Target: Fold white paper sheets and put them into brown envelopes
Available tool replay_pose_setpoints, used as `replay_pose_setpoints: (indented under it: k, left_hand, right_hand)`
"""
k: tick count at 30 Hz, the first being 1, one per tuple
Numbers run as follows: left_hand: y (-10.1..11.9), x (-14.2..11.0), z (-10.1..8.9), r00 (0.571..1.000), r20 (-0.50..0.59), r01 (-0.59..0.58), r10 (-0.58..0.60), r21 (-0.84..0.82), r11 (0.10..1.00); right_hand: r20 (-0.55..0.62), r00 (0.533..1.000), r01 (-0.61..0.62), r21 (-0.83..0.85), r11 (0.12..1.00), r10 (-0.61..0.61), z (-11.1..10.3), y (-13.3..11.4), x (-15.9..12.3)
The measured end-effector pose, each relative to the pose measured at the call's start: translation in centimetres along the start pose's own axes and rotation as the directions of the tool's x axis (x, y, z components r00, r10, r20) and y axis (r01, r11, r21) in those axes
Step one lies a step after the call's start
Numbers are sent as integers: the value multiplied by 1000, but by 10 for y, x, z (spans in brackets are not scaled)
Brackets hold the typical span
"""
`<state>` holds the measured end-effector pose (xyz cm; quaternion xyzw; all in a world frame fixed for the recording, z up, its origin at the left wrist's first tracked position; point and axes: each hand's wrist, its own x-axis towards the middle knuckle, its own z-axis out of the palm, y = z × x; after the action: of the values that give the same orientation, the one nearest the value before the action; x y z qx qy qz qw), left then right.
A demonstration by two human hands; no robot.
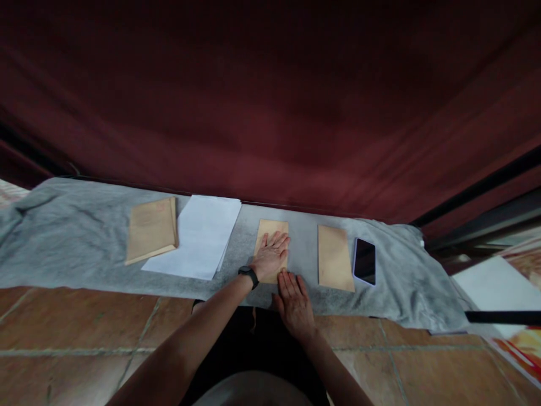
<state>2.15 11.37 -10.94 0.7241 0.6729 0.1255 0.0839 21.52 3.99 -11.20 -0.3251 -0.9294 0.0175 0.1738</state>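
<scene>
My left hand (271,255), with a dark watch on its wrist, lies flat on a brown paper envelope (274,226), fingers stretched forward and covering its middle. At the envelope's lower right corner rests my right hand (293,299), its fingers extended and fingertips touching the edge. To the right lies another brown envelope (335,256), flat and apart from both hands. On the left, a white sheet stack (203,237) is spread slightly askew. A pile of brown envelopes (151,228) overlaps its left side.
A grey cloth (71,231) with wrinkles at both ends covers the long narrow surface. A phone (364,261) with a dark screen lies at the right. Behind rises a dark red curtain (253,113). Brown floor tiles (84,321) show in front.
</scene>
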Motion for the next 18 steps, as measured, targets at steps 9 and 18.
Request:
replay_pose_setpoints:
  k: [9,18]
  left_hand:
    - [12,-45,3,999,1,-51,51,-3,999]
    - [32,-110,-4,990,-102,-98,103,56,994]
  right_hand:
    - [-58,998,-8,44,999,11,10,1,-3]
    - [-25,999,25,14,1000,-25,12,4,-5]
